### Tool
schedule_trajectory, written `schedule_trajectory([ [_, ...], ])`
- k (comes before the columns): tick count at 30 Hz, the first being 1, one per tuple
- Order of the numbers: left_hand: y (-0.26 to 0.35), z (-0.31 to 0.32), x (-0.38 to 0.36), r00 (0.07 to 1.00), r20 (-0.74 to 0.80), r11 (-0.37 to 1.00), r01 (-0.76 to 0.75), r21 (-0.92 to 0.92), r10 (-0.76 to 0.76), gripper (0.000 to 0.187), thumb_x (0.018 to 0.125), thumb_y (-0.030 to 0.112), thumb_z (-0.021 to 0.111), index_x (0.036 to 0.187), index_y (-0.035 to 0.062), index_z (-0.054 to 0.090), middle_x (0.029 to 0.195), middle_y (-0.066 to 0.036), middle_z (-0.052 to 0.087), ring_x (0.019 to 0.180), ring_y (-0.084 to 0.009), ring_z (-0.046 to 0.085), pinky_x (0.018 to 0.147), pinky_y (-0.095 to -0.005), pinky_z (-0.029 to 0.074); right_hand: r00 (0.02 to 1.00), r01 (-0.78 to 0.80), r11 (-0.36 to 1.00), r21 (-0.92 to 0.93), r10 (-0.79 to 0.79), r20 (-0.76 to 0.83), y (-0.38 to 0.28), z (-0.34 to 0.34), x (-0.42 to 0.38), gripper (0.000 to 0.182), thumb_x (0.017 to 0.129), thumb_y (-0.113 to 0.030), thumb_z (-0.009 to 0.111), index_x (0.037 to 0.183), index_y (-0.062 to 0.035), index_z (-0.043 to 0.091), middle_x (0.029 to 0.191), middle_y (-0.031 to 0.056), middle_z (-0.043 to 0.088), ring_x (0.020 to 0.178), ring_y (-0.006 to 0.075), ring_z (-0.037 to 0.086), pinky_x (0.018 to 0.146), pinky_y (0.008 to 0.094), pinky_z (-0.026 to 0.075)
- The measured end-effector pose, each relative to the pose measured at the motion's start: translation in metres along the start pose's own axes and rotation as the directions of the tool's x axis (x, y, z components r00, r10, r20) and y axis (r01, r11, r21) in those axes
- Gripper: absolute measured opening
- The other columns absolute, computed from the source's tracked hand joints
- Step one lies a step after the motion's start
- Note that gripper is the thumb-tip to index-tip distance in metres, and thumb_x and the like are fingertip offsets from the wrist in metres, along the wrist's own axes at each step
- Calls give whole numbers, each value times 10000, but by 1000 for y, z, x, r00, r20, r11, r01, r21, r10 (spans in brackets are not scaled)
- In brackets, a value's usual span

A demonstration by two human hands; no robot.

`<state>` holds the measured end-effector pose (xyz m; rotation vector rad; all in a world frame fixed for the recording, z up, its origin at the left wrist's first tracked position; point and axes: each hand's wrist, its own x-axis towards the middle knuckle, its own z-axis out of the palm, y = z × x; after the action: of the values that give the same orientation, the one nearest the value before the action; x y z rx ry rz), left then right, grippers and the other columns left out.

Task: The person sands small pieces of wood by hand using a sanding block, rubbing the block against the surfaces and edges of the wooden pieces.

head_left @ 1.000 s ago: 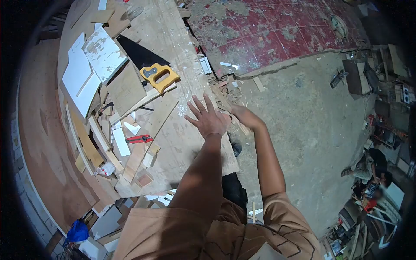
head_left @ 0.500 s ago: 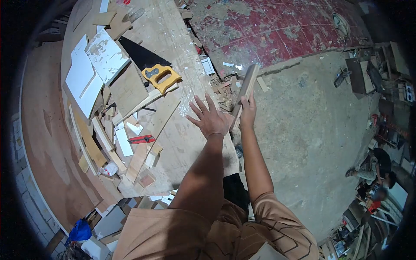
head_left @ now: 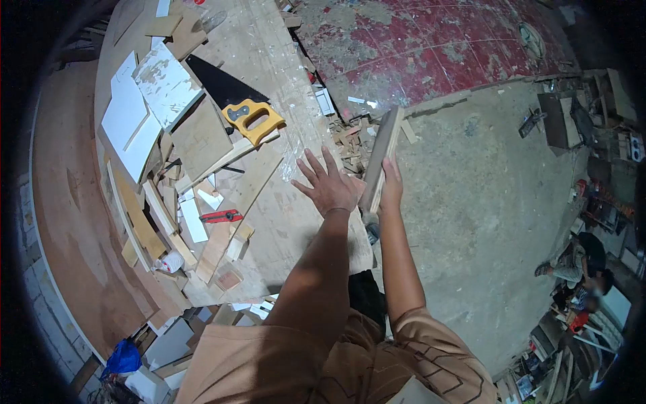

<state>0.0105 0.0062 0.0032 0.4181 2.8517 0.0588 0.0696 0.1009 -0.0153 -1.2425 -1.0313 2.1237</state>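
My left hand lies palm down with spread fingers on the wooden workbench, close to its right edge. A thin reddish-brown piece juts out from under its thumb side. Just past that edge, my right hand grips a narrow wooden board along its right side. The board stands tilted, its dark broad face toward the bench and a pale edge showing. Beyond my left fingertips rests a handsaw with a yellow handle. A red utility knife lies farther left.
White panels and wood offcuts cover the bench's left side. Small wood scraps are heaped on the floor beside the bench. Concrete floor extends right, where a person sits low among clutter.
My right hand has come slightly nearer to me and the board has turned, showing more of its broad face. My left hand stays spread in nearly the same place.
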Motion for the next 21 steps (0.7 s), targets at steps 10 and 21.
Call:
schedule_trajectory([
  [10, 4, -6, -1, 999, 32, 1000, 19, 15, -20, 816, 900, 363, 536, 1572, 155, 121, 1621, -206, 34, 1481, -457, 20, 1104, -722, 17, 994, -17, 950, -313, 50, 96, -20, 19, 21, 564, 966, -221, 574, 1469, -21, 416, 1369, 128, 544, 1261, 184, 480, 1054, 282, 353],
  [21, 5, -7, 1, 999, 41, 998, 21, 64, -24, 803, 905, 371, 538, 1570, 161, 141, 1620, -201, 31, 1482, -445, 28, 1106, -719, 21, 682, 51, 543, -838, 595, 426, -101, -70, -26, 554, 936, -283, 621, 1407, -22, 491, 1320, 198, 596, 1270, 313, 525, 1112, 353, 333],
])
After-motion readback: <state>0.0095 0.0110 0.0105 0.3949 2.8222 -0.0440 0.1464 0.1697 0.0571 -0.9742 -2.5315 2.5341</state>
